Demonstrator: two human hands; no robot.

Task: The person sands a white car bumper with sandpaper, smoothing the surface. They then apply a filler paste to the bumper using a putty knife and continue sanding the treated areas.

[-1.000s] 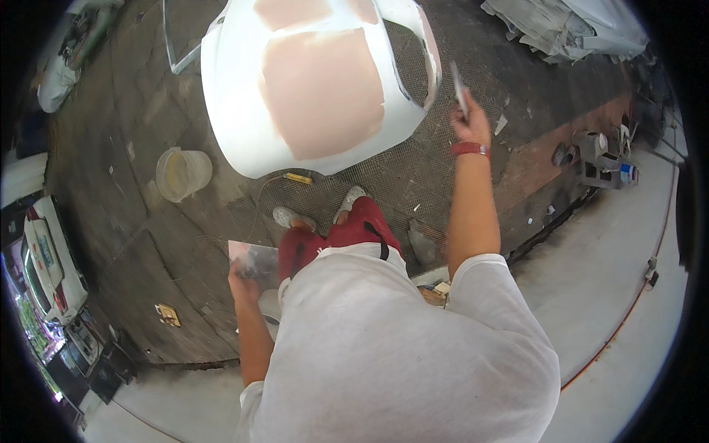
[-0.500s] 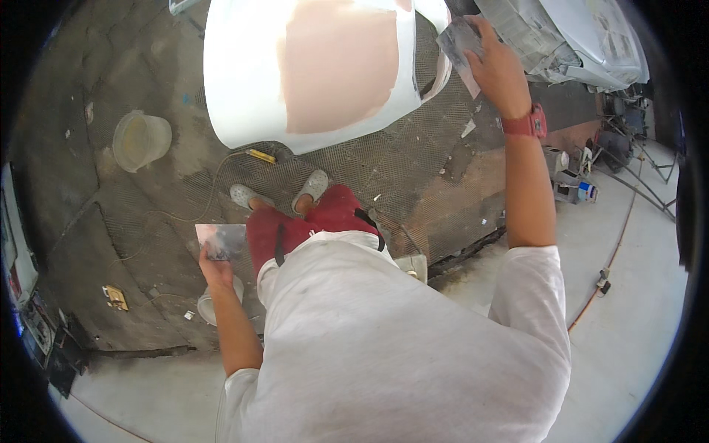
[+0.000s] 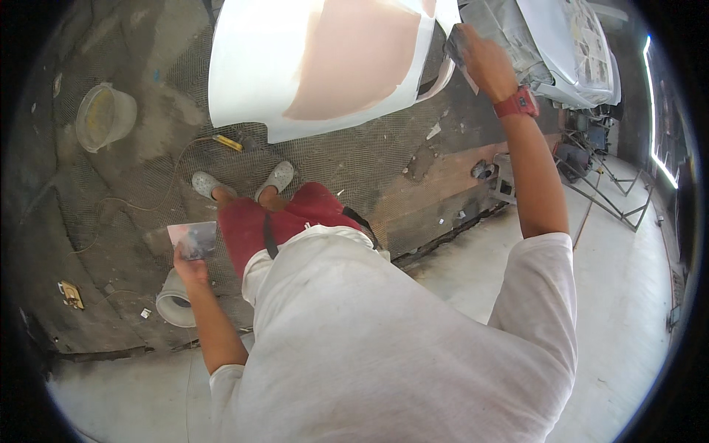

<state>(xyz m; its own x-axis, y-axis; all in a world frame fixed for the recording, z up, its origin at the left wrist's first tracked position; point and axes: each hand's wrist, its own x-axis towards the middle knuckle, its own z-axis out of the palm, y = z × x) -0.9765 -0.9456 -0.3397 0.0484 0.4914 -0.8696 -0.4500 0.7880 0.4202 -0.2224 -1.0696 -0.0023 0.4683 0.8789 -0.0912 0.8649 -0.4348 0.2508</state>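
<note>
A person in a white shirt and red shorts stood on a dark, grimy workshop floor (image 3: 133,184), seen from above. In front of them, at the top of the view, was a white car body panel (image 3: 251,66) with a large pinkish patch of filler (image 3: 354,59) across its middle. The panel's long axis ran roughly left to right, tilting down toward the left, and its curved lower edge faced the person's feet.

The right hand (image 3: 476,55), with a red wristband (image 3: 515,103), was raised to the panel's right edge, fingers closed around a small grey spreader (image 3: 454,44) that touched the panel there. The left hand (image 3: 190,266) hung low beside the left thigh, pinching a flat mixing board (image 3: 193,238) smeared grey and pink, held roughly level.

Grey clogs (image 3: 279,177) showed on the feet. A pale plastic bucket (image 3: 105,117) sat well to the left, a yellow-handled tool (image 3: 227,142) lay just below the panel, and a white tub (image 3: 176,301) stood near the left arm.
</note>
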